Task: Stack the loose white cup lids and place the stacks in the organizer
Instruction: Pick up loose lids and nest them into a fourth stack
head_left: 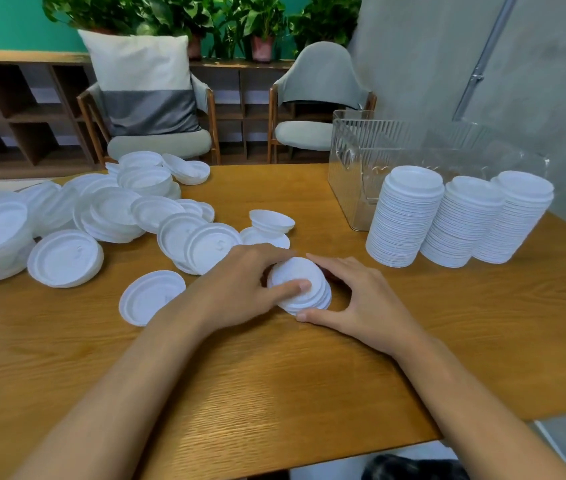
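Left hand (240, 282), right hand (361, 299) clasp lid stack (292, 270) at table (274, 375) centre.

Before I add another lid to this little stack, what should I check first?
1. Grip on small stack: ok; left hand has its thumb on top, right hand cups the side.
2. Small stack squared up: not ok; its lids fan out toward the right.
3. Next loose lid within reach: ok; it lies by the left wrist.
4. Finished tall stacks stored in organizer: not ok; three stand on the table in front of it.
5. Room in organizer: cannot tell; the stacks hide part of it.
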The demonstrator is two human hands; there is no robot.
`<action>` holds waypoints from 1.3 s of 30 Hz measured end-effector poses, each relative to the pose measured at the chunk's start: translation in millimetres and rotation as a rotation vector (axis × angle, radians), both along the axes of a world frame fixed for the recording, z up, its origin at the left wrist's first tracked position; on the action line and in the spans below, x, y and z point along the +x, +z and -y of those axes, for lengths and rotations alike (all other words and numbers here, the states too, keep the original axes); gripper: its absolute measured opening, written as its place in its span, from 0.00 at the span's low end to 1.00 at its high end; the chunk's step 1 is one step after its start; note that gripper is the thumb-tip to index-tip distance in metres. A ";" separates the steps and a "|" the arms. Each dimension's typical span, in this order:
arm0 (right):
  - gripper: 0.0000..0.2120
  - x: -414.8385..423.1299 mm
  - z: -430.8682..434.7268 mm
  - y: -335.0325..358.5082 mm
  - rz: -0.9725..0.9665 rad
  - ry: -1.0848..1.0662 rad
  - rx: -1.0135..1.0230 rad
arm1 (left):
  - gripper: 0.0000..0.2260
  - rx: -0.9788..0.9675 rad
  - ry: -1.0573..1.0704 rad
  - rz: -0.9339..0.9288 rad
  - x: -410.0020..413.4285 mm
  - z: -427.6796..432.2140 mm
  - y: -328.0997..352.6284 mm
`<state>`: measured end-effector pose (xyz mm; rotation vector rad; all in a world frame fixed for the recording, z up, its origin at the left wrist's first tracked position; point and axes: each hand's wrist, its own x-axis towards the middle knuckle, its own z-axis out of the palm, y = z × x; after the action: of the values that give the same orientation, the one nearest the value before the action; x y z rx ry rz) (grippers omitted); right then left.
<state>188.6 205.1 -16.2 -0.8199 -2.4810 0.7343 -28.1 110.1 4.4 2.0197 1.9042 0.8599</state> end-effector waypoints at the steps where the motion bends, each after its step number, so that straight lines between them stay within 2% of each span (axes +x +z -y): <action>1: 0.44 -0.6 0.4 -0.4 0.006 -0.003 0.006 | 0.29 -0.020 -0.003 -0.036 -0.7 0.9 -2.2; 3: 0.45 -1.4 0.7 -0.9 0.015 0.000 0.022 | 0.38 -0.053 0.014 -0.075 -2.0 2.3 -6.2; 5: 0.46 -1.0 0.5 -0.4 0.022 -0.004 0.030 | 0.39 -0.046 0.025 -0.072 -1.9 2.6 -7.9; 12: 0.48 -0.2 2.0 2.1 0.044 -0.018 0.005 | 0.33 0.012 0.014 -0.013 -0.9 1.4 -7.0; 25: 0.42 -0.2 -0.5 0.1 -0.002 -0.011 0.010 | 0.33 -0.049 -0.012 0.009 -3.3 -1.1 -8.4; 32: 0.40 0.3 -1.8 0.3 0.004 -0.008 0.019 | 0.28 0.004 -0.002 -0.016 -0.6 -0.3 -11.3; 39: 0.42 0.7 0.2 2.3 0.040 -0.010 0.014 | 0.32 -0.021 0.007 -0.038 0.6 -1.9 -10.6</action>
<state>189.3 204.9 -13.9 -0.8498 -2.5123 0.7031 -27.4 112.0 -6.2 2.0321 1.9335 0.8049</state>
